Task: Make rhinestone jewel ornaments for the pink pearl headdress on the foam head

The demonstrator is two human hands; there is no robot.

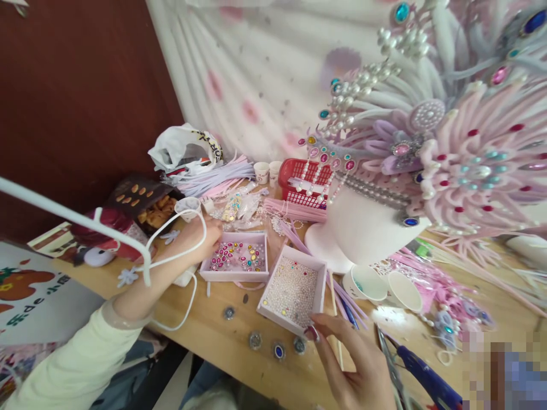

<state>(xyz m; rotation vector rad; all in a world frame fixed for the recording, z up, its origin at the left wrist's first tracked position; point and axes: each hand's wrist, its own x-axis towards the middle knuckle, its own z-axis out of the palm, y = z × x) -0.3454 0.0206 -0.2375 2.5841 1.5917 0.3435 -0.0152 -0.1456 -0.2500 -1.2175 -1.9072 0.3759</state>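
Observation:
My left hand [207,236] reaches past a looped white cord to the back left of a shallow white box of coloured gems [234,276]. Its fingers are small and partly hidden, so their grip is unclear. At the front right corner of a second white box, filled with small pearl beads [290,290], the thumb and index finger of my right hand [356,356] come together in a pinch. Whatever is between them is too small to make out. Close by lie a blue oval gem [278,351] and round silver gems [255,340].
A white stand [363,219] bears a large headdress of pearls, gems and pink flowers [478,171]. Paper cups [365,283], pliers [391,364] and a blue-handled tool [427,376] lie right. A white rod [77,210] crosses the left. Behind is a red basket [299,196].

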